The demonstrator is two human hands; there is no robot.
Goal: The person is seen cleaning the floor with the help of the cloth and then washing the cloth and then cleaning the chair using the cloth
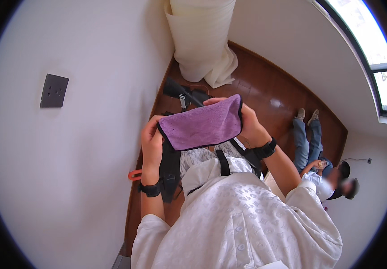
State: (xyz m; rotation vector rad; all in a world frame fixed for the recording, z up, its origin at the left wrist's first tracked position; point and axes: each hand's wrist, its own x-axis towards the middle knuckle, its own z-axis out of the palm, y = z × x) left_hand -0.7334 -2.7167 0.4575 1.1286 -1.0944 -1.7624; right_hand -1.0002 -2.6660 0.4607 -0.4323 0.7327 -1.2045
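Note:
A purple cleaning cloth (202, 123) with a dark edging is stretched between my two hands, in front of my waist. My left hand (152, 136) is closed on its left end, with the thumb side against the edge. On the other end, my right hand (251, 122) grips the cloth near its upper right corner. Some fingers of the right hand show behind the top edge; the rest are hidden by the cloth. The cloth's surface looks fuzzy, with a few small dark specks. Both wrists wear black bands.
A wall with a dark socket (54, 91) stands close on my left. Ahead, a large roll of cream foam sheet (202, 40) rests on the brown floor (265, 85), near dark equipment (180, 89). To the right, a person in jeans (308, 143) is by the wall, below a window (364, 36).

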